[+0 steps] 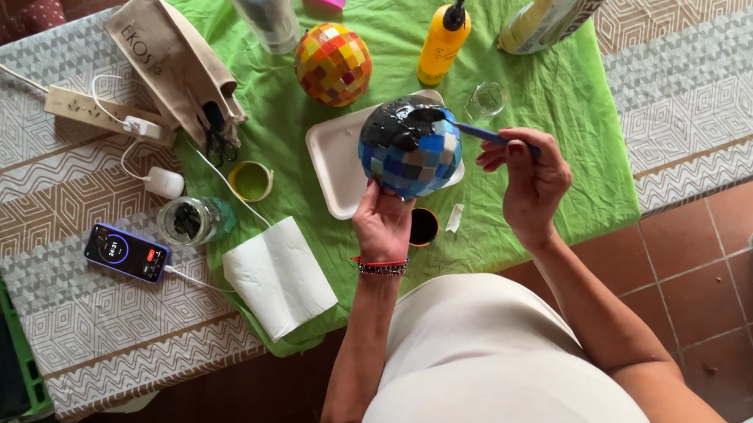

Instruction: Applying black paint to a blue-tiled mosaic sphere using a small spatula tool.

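While my left hand [383, 220] cups the blue mosaic ball [410, 148] from six o'clock over the white tray [333, 158], my right hand [527, 179] pinches a blue brush [481, 133], handle running from three o'clock, tip in black paste at twelve.

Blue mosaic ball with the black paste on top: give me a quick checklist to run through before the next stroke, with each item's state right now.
1. Blue mosaic ball supported from below by left hand: ok.
2. Blue-handled spatula gripped in right hand: ok.
3. Spatula tip on the black paste: ok.
4. White foam tray under the ball: ok.
5. Paste coverage on the ball's far side: cannot tell.
6. Small dark pot within reach by the left wrist: ok.
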